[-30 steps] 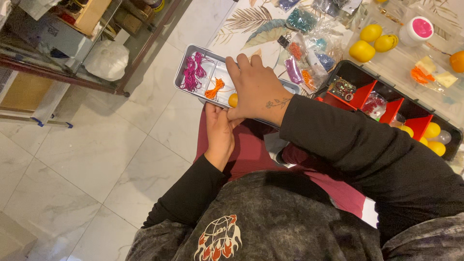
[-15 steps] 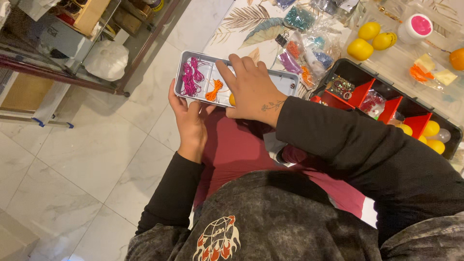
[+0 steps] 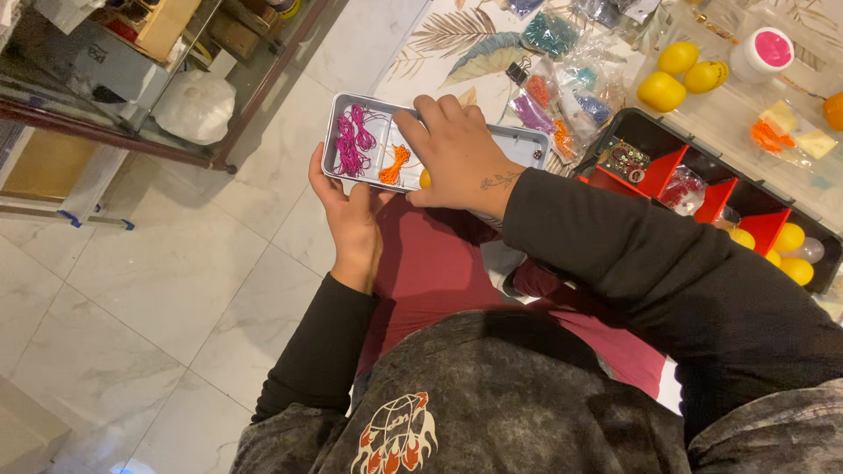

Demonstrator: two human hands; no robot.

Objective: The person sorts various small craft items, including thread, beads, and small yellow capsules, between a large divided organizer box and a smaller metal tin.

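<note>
Holding metal tray [image 3: 369,105] | left hand [image 3: 347,215] fingers grip its near edge | right hand [image 3: 457,154] spread flat inside

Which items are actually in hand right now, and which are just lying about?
In hand: white tray with magenta cord and orange cord, left hand, right hand.
Lying about: yellow capsules, black organizer, bead bags.

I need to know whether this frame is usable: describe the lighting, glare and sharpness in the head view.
Head view: warm indoor light, even and bright; soft sheen on the pale marble floor tiles; the shallow grey metal tray and both hands, left hand and right hand, are sharp; the dark sleeves lose detail; slight wide-angle tilt.
</note>
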